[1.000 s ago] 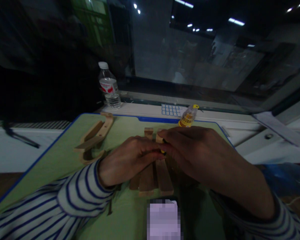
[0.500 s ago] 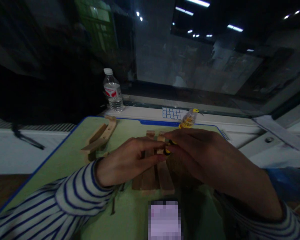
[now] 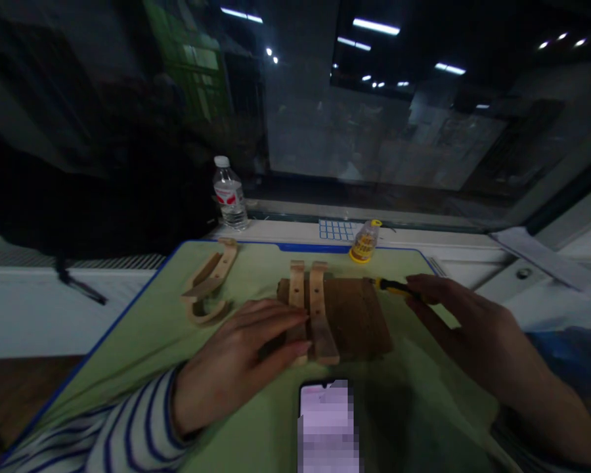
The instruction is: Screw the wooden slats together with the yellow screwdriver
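Two curved wooden strips with holes lie side by side on a brown board (image 3: pixel 359 322). My left hand (image 3: pixel 241 358) holds the lower part of the left wooden strip (image 3: pixel 297 292), its thumb and fingers reaching across it. The right wooden strip (image 3: pixel 319 305) lies just past those fingertips. My right hand (image 3: pixel 473 335) is closed on a yellow-and-black screwdriver (image 3: pixel 396 288), whose tip points left over the board's upper right corner, apart from the strips.
More curved wooden pieces (image 3: pixel 217 276) lie at the table's left. A phone (image 3: pixel 325 420) is at the near edge. A yellow-capped bottle (image 3: pixel 365 242) stands at the far edge, and a water bottle (image 3: pixel 230 197) on the sill. The green table (image 3: pixel 148 328) has a blue rim.
My right hand has drawn the screwdriver away from the strips to the right. My left hand has slid down toward the near end of the left strip. Both strips are now uncovered at the top.
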Motion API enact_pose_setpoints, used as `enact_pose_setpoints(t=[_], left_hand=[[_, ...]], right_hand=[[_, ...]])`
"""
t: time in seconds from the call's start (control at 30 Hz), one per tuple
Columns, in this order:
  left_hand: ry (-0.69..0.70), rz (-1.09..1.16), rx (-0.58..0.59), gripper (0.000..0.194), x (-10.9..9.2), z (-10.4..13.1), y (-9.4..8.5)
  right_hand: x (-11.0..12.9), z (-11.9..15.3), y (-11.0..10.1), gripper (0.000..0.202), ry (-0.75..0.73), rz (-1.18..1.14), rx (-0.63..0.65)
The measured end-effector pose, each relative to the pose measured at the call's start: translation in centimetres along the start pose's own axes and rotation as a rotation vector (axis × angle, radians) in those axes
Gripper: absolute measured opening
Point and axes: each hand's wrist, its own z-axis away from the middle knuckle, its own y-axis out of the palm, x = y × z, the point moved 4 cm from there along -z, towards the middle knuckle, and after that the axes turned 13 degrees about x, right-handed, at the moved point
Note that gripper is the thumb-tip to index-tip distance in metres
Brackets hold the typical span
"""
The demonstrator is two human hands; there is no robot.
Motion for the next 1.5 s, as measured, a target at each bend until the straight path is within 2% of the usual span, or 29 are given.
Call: enact_pose_setpoints(t=[0.13, 0.17, 0.27, 0.47, 0.6, 0.73, 0.93, 1.03, 1.27, 1.5], left_hand=[[0.012, -0.02, -0.077, 0.036, 0.4, 1.9, 1.2], [0.032, -0.026, -0.086, 0.036, 0.3, 2.1, 1.5], [0.086, -0.036, -0.125, 0.035, 0.2, 2.2, 2.0], [0.11, -0.034, -0.143, 0.03, 0.4, 2.3, 2.6], [0.119, -0.014, -0.163, 0.031, 0.5, 2.6, 2.9], [0.117, 0.014, -0.15, 0.032, 0.6, 2.6, 3.2], [0.113, 0.006, -0.158, 0.031, 0.7, 2.8, 3.4], [0.11, -0.009, -0.16, 0.031, 0.7, 3.0, 3.6], [0.125, 0.007, -0.171, 0.031, 0.5, 3.0, 3.5], [0.125, -0.009, -0.158, 0.031, 0.3, 3.0, 3.1]], right_hand=[[-2.4, 4.9, 2.6, 0.025, 0.14, 0.009, 0.025], [-2.7, 5.9, 3.4, 0.027, 0.164, 0.019, 0.05], [-3.0, 8.1, 5.2, 0.025, 0.231, 0.056, 0.019], [-3.0, 9.5, 8.1, 0.026, 0.246, 0.033, 0.13], [-3.4, 9.8, 8.5, 0.028, 0.204, 0.128, 0.14], [-2.0, 8.6, 7.7, 0.032, 0.124, 0.238, 0.117], [5.1, 2.5, 6.6, 0.037, -0.156, 0.197, 0.111], [7.3, 0.4, 6.9, 0.036, -0.229, 0.173, 0.139], [7.3, 0.2, 7.6, 0.035, -0.306, 0.095, 0.198], [7.4, -0.1, 7.5, 0.037, -0.295, 0.064, 0.214]])
